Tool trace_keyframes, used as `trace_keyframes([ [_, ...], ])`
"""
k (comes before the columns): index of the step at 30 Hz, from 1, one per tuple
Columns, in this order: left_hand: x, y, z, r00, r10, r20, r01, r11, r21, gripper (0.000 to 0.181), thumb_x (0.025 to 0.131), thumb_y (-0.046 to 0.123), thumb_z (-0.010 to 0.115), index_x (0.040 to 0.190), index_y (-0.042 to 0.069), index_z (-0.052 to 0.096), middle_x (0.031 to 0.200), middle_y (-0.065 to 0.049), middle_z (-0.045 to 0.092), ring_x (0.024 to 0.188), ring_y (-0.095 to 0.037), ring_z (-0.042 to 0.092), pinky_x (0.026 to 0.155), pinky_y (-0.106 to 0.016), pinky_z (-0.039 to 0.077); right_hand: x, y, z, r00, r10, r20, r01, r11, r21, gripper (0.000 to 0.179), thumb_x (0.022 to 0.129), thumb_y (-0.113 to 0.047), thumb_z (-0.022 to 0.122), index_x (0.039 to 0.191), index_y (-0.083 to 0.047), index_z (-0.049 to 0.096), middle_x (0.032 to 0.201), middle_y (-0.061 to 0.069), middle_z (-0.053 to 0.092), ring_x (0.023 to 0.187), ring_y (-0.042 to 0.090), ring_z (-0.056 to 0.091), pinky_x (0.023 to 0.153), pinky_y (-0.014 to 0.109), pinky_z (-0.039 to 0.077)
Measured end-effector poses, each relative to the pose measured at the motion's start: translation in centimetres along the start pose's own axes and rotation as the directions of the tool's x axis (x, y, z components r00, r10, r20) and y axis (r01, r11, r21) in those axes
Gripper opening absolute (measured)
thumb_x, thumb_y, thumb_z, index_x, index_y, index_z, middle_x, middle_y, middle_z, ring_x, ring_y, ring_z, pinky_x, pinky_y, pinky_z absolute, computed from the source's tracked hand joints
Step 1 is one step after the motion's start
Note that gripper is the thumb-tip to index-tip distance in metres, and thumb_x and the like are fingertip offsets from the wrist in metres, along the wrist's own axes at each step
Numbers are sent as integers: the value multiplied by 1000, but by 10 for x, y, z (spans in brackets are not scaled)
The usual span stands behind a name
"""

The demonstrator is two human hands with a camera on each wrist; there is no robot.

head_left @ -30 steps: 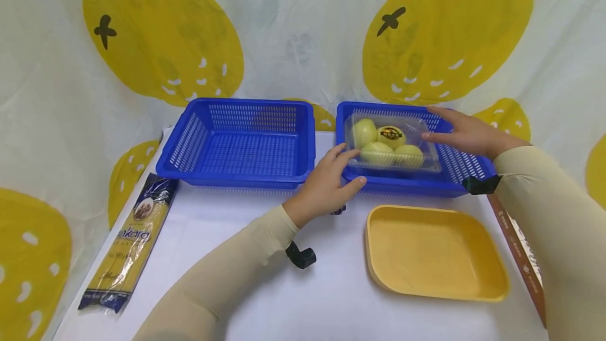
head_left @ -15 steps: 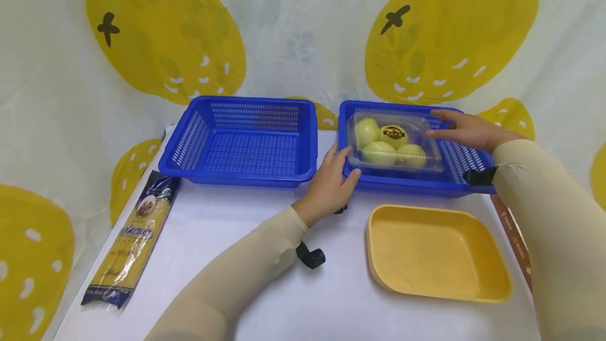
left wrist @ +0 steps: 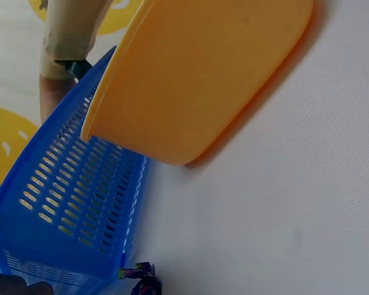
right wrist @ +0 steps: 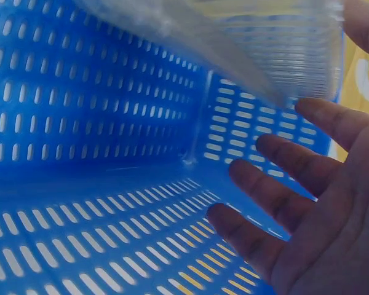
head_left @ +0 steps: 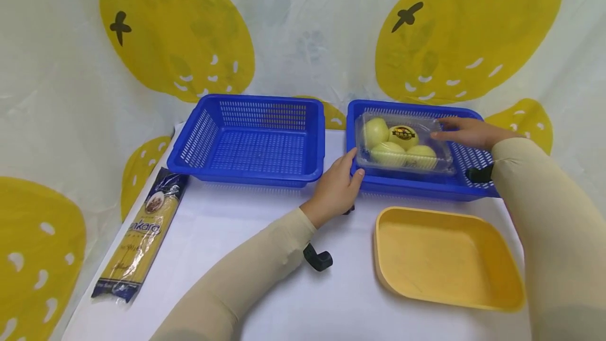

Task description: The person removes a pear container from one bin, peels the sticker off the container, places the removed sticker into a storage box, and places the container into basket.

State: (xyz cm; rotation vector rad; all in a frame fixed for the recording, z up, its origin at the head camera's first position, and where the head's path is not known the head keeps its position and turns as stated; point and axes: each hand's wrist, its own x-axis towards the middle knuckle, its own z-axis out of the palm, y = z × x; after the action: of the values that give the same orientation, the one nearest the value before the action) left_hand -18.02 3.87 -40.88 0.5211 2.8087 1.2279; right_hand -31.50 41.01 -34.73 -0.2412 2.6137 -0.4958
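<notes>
A clear plastic clamshell of pale green round fruit (head_left: 388, 152) with a dark label sits in the right blue basket (head_left: 426, 187), toward its left end. My left hand (head_left: 335, 188) is at that basket's front left corner, its fingers along the rim and its thumb apart. In the left wrist view, only dark fingertips (left wrist: 18, 286) show beside the basket. My right hand (head_left: 468, 133) is over the clamshell's right end. In the right wrist view its fingers (right wrist: 283, 178) are spread and nearly straight, the uppermost fingertip at the clamshell's edge.
Left of it stands another blue basket (head_left: 255, 151). A yellow tray (head_left: 450, 257) lies in front at the right. A pasta packet (head_left: 142, 236) lies along the table's left side. Something small and dark purple (left wrist: 146, 284) is partly hidden behind my left wrist in the head view.
My left hand has drawn back from the clamshell's left end to the basket's corner. The right hand has stayed at the clamshell's right end. The head view has shifted slightly.
</notes>
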Motion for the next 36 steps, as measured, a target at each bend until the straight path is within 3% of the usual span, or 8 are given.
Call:
trace_keyframes([
  [4, 0, 0, 1, 1000, -9, 9, 9, 1000, 8, 61, 117, 33, 44, 171, 12, 26, 167, -13, 43, 150, -27, 46, 121, -44, 42, 4, 4, 3, 999, -1, 33, 0, 999, 47, 100, 106, -65, 51, 168, 4, 13, 167, 41, 15, 149, 67, 15, 114, 84, 16],
  [9, 0, 1, 3, 999, 1, 50, -3, 999, 32, 60, 118, 35, 39, 172, 16, 22, 169, -10, 41, 151, -26, 45, 121, -43, 41, 2, 11, 7, 996, 14, 89, -29, 985, 172, 99, 108, -62, 50, 171, -7, -3, 171, 38, 1, 151, 66, 11, 116, 81, 20],
  [13, 0, 1, 2, 998, 5, 63, -7, 999, 38, 59, 118, 35, 37, 172, 17, 22, 171, -6, 38, 154, -24, 41, 124, -41, 38, 2, 13, 9, 993, -8, 116, -29, 950, 312, 93, 111, -55, 50, 171, -18, -11, 172, 34, -9, 152, 65, 11, 116, 78, 25],
  [19, 0, -1, 2, 997, -8, 78, 6, 1000, 23, 60, 118, 36, 35, 173, 18, 20, 173, -3, 33, 156, -21, 37, 126, -39, 34, 5, 12, 15, 985, -81, 150, -1, 880, 475, 88, 114, -46, 47, 165, -38, -25, 173, 16, -31, 156, 61, -4, 117, 80, 17],
  [24, -2, -1, 1, 996, -12, 84, 10, 1000, 18, 60, 118, 37, 36, 173, 19, 20, 173, -5, 33, 156, -24, 37, 126, -41, 34, 9, 10, 20, 986, -88, 139, -2, 837, 547, 92, 114, -46, 46, 162, -35, -32, 172, 12, -34, 157, 57, -11, 118, 80, 10],
  [29, -2, -1, 2, 997, -10, 80, 8, 1000, 28, 60, 118, 37, 36, 173, 20, 20, 173, -5, 34, 156, -26, 37, 124, -45, 36, 8, 14, 21, 984, -62, 166, -34, 852, 522, 93, 113, -47, 47, 165, -25, -27, 172, 23, -26, 155, 62, -7, 118, 80, 12],
  [32, -2, -2, 2, 997, -2, 76, 0, 1000, 30, 60, 118, 37, 36, 173, 21, 20, 173, -4, 33, 156, -27, 36, 124, -46, 37, 6, 17, 21, 981, -55, 188, -46, 868, 494, 93, 113, -46, 48, 166, -29, -26, 171, 26, -28, 153, 66, -5, 117, 81, 12],
  [36, -2, -3, 2, 997, -4, 79, 2, 1000, 31, 60, 118, 37, 36, 173, 21, 18, 173, -4, 31, 157, -27, 33, 124, -48, 37, 7, 18, 23, 975, -75, 211, -40, 868, 495, 95, 113, -45, 50, 163, -34, -30, 170, 23, -33, 154, 63, -8, 118, 80, 11],
])
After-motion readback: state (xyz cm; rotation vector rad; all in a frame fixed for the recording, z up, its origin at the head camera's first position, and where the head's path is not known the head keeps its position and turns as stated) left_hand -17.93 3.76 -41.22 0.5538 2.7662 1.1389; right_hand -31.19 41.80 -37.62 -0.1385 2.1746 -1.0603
